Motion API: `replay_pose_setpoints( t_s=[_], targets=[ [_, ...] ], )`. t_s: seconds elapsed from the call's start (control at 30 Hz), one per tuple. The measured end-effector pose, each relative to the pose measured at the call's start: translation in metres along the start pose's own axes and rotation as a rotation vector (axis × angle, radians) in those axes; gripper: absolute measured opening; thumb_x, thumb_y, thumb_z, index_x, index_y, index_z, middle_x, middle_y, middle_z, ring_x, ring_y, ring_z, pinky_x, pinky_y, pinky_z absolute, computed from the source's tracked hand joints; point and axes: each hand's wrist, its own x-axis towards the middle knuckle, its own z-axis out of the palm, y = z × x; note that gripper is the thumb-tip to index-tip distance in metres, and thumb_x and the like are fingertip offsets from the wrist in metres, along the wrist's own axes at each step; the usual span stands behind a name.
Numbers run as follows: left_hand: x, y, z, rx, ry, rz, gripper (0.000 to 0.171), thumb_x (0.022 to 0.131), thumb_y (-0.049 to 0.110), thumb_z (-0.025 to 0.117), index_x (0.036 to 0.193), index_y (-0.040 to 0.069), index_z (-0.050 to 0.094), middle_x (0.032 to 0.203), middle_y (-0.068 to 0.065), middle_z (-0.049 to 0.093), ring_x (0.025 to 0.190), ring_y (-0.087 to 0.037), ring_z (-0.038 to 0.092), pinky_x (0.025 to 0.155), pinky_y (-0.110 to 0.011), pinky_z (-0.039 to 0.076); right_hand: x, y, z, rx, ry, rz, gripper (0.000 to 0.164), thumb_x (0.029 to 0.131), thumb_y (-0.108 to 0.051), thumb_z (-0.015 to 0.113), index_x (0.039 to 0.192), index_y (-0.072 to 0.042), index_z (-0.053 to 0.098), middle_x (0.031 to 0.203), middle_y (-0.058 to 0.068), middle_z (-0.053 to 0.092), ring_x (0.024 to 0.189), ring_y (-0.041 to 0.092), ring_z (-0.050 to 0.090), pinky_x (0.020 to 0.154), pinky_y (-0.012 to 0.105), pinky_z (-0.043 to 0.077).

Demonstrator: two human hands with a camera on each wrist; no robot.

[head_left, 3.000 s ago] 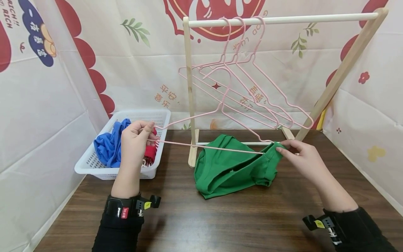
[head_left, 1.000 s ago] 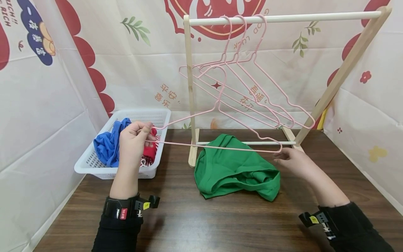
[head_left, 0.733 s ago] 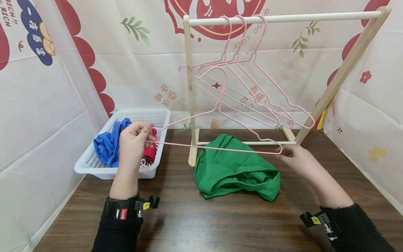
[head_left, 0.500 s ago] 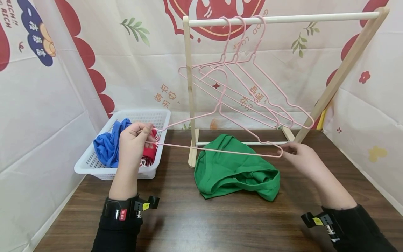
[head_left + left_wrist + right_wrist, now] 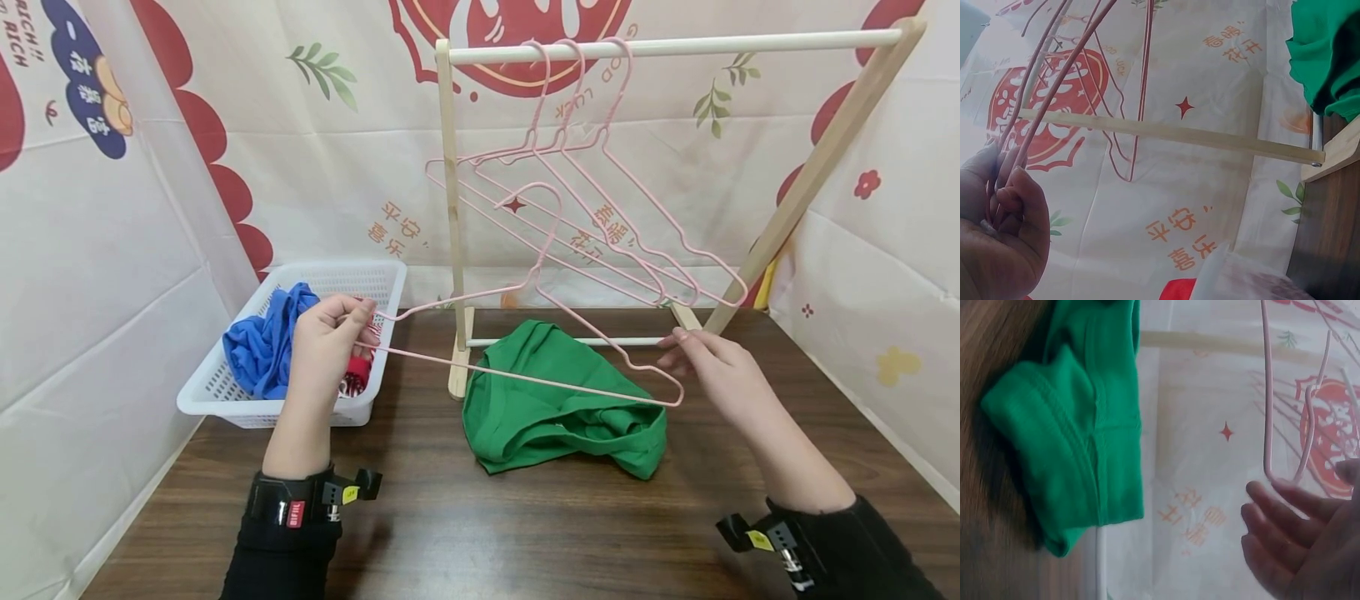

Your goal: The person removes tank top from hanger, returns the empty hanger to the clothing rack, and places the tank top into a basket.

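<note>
My left hand (image 5: 322,342) pinches the left end of a pink wire hanger (image 5: 537,271), held in the air over the table. In the left wrist view, curled fingers wrap the hanger wires (image 5: 1054,94). The hanger slopes down to the right. My right hand (image 5: 712,362) is just above and beside its right end. In the right wrist view, my right hand's fingers (image 5: 1279,519) are loosely spread, close to the hanger's bend (image 5: 1267,456); whether they touch it I cannot tell. A green garment (image 5: 525,425) lies crumpled on the table beneath the hanger.
A wooden rack with a white rail (image 5: 750,45) stands behind, bearing three pink hangers (image 5: 628,67). On the left is a white basket (image 5: 240,407) with a blue cloth (image 5: 258,350) and a red cloth (image 5: 358,375) in it. Printed cloth walls surround the table.
Three seconds ago my right hand held the green garment's edge at the hanger's end; the garment has since dropped to the table. The hanger's right end has dipped, and my right hand has risen slightly.
</note>
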Motion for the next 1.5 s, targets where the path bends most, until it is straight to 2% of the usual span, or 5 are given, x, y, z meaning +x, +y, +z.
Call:
replay_pose_setpoints(
  t_s=[0.33,0.63,0.87,1.13,1.5],
  targets=[
    [-0.010,0.021,0.010,-0.042,0.001,0.025,0.025,0.086,0.023,0.060,0.076,0.000,0.059,0.061,-0.011,0.058,0.049,-0.022,0.054,0.046,-0.024,0.049,-0.009,-0.020,0.012,0.125,0.002,-0.191,0.024,0.097,-0.021,0.038,0.102,-0.012,0.060,0.086,0.006,0.065,0.081,0.014,0.060,0.070,0.015,0.048],
    [-0.002,-0.001,0.020,-0.087,0.101,0.050,0.033,0.086,0.028,0.060,0.073,-0.002,0.057,0.058,-0.013,0.057,0.046,-0.029,0.052,0.044,-0.025,0.049,-0.013,-0.022,0.018,0.036,-0.007,-0.223,0.010,0.090,-0.020,0.054,0.094,-0.021,0.062,0.077,-0.003,0.064,0.062,0.015,0.055,0.050,0.025,0.048],
    [-0.002,-0.007,0.026,-0.140,0.164,0.051,0.032,0.088,0.026,0.057,0.069,0.000,0.053,0.060,-0.016,0.055,0.045,-0.025,0.049,0.043,-0.023,0.048,-0.015,-0.019,0.021,-0.043,-0.019,-0.248,0.014,0.092,-0.023,0.050,0.084,-0.024,0.062,0.064,-0.001,0.057,0.057,0.012,0.047,0.046,0.028,0.042],
    [-0.004,-0.007,0.029,-0.323,0.206,0.049,0.024,0.093,0.019,0.048,0.081,-0.002,0.052,0.071,-0.016,0.060,0.061,-0.026,0.056,0.055,-0.026,0.053,-0.021,-0.025,0.018,-0.167,0.197,-0.326,0.012,0.089,-0.020,0.055,0.081,-0.028,0.060,0.065,-0.014,0.058,0.059,0.005,0.051,0.051,0.025,0.043],
    [-0.010,-0.006,0.028,-0.320,0.169,-0.026,0.025,0.094,0.029,0.043,0.097,0.005,0.049,0.085,-0.019,0.061,0.063,-0.028,0.054,0.057,-0.028,0.052,-0.033,-0.025,-0.003,-0.160,0.394,-0.336,0.014,0.086,-0.016,0.060,0.075,-0.024,0.059,0.055,-0.010,0.051,0.050,0.002,0.041,0.044,0.021,0.032]
  ],
)
